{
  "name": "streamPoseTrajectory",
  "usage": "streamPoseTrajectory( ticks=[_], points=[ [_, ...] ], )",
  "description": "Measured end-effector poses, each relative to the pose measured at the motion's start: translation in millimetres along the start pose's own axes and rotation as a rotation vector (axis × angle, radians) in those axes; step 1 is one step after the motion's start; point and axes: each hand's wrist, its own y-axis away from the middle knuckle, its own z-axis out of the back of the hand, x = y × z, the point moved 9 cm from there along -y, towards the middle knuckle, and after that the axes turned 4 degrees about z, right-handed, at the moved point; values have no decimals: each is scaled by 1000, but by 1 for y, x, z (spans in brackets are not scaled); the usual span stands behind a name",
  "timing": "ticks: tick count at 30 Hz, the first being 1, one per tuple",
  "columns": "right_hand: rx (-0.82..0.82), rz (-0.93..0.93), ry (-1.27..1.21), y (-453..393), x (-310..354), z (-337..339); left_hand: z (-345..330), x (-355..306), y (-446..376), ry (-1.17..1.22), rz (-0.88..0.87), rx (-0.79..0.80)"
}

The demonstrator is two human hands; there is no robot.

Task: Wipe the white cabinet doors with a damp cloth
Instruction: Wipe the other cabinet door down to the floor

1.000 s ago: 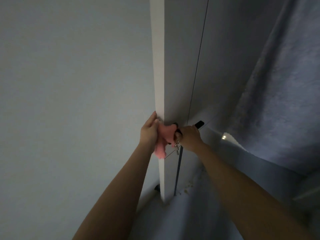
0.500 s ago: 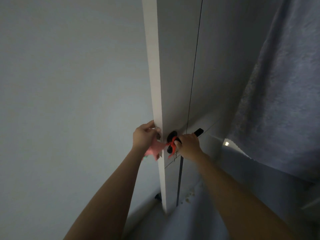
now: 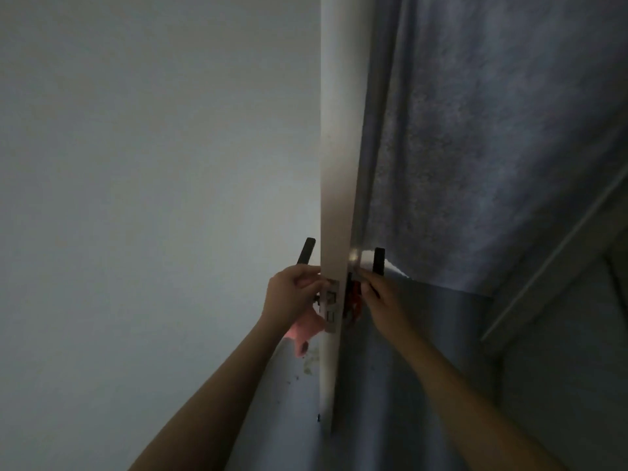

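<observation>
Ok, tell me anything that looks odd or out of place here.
Pale crumbs lie scattered on the floor beside the foot of the open door. Nothing else stands out in this dim view.

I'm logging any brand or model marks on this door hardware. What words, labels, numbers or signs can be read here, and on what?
None can be read.
The metal lock plate on the edge of the white door shows only dark cutouts, no lettering.
The black handles and the pink cloth in the left hand look plain; the view is dim and soft.
</observation>
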Motion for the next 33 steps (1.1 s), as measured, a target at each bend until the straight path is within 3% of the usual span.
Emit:
streamPoseTrajectory(
  ticks=[3, 7, 13, 17, 22, 33],
  points=[
    [-116, 79, -49, 31, 16, 37, -39, -29, 5, -81, -143, 107],
    [-302, -57, 60, 57, -2, 90, -106, -59, 8, -179, -244, 332],
    [-678, -181, 116, 75, -24, 176, -172, -72, -17, -246, -236, 400],
    [-733, -375, 265, 73, -48, 220, -218, -88, -28, -313, -316, 467],
    [-794, -439, 457, 67, -71, 281, -285, -119, -51, -298, -370, 543],
    [-738, -426, 320, 30, -153, 420, -435, -183, -108, -335, -340, 665]
  ],
)
